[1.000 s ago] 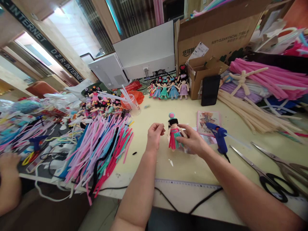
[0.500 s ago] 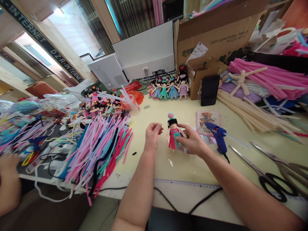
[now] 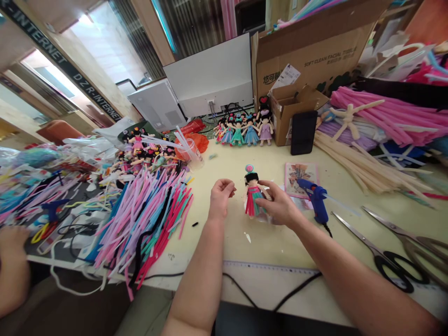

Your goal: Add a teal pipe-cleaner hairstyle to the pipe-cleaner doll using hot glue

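Note:
My right hand (image 3: 280,205) grips a small pipe-cleaner doll (image 3: 252,192) with black hair, a pink and teal dress and a round pink-and-blue hair ornament, and holds it upright on the pale yellow table (image 3: 280,242). My left hand (image 3: 220,197) hovers just left of the doll, fingers curled and pinched together; whatever is between them is too small to make out. It does not touch the doll.
A blue glue gun (image 3: 317,198) lies right of the doll, large scissors (image 3: 385,252) further right. A heap of coloured pipe cleaners (image 3: 147,219) fills the left. Finished dolls (image 3: 241,129) stand at the back by cardboard boxes (image 3: 308,56). Another person's hand (image 3: 12,270) is at far left.
My left hand has drawn a little away from the doll, to the left. The doll and my right hand have stayed in place.

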Tool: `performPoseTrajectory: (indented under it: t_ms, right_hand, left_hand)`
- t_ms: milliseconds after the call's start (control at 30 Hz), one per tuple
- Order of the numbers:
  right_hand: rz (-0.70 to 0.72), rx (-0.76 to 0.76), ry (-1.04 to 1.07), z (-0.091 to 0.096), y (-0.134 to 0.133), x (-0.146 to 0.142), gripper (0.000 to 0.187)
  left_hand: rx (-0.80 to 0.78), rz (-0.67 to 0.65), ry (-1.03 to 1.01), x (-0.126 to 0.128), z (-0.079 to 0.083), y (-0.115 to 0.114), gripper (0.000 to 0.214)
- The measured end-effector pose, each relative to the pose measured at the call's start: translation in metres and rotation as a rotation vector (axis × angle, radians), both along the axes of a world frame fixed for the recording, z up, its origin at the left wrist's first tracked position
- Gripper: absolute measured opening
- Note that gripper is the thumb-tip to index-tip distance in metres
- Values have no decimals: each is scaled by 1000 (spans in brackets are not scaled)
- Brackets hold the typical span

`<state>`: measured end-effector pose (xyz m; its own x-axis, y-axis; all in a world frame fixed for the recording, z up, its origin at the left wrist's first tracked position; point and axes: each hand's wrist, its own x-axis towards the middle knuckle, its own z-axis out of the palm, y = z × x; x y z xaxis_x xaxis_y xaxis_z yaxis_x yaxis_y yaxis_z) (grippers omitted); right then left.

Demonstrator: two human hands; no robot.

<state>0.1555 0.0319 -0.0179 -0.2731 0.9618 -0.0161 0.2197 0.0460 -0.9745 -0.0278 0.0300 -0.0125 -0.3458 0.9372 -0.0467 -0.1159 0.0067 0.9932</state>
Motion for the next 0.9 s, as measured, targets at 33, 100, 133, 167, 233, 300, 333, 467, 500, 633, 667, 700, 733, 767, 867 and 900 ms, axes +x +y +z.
performPoseTrajectory:
  t_ms: [33, 100, 133, 167, 233, 300, 333, 467, 500, 633, 667, 700, 733, 767, 867, 900]
  right_hand:
    - [-2, 0, 2, 0, 0, 0, 56]
    - [8, 11, 4, 0, -1, 0, 56]
    - [20, 19, 3, -1, -1, 0, 56]
    - [32, 25, 1, -3, -1, -1, 56]
    - [56, 27, -11, -6, -1, -1, 57]
    - [80, 24, -19, -8, -1, -1, 58]
    - [81, 24, -15, -8, 0, 0, 59]
    - [-5, 76, 52, -2, 3, 5, 54]
    - [-36, 120, 64, 1, 4, 7, 51]
    - [-70, 351, 18, 10, 3, 12, 50]
    - [-63, 396, -10, 11, 2, 13, 51]
    - [-56, 435, -37, 12, 1, 13, 52]
    - [-51, 466, -59, 12, 0, 13, 52]
    - [-53, 484, -71, 13, 0, 12, 51]
    - [-92, 442, -21, 14, -1, 11, 45]
    - [-109, 406, 15, 14, 0, 11, 41]
  left_hand:
    - [-22, -38, -7, 0, -1, 0, 28]
    - [-49, -158, -7, 3, -1, -1, 35]
    - [-49, -224, -5, 7, -1, -2, 37]
    - [-40, -278, -6, 11, -1, -4, 37]
    - [-6, -332, -5, 19, 0, -6, 34]
    - [19, -326, 3, 25, 1, -8, 30]
    - [21, -318, 7, 26, 2, -9, 30]
    - [-24, -360, 36, 28, 3, -11, 31]
    - [-39, -387, 43, 28, 3, -11, 32]
    - [-55, -477, 75, 32, 3, -13, 33]
    - [-51, -488, 89, 33, 3, -14, 34]
    - [-48, -497, 104, 34, 3, -15, 35]
    - [-48, -504, 118, 34, 3, -15, 35]
    - [-51, -510, 127, 35, 3, -16, 36]
    - [-60, -531, 138, 35, 4, -17, 35]
    - [-62, -540, 144, 35, 5, -17, 34]
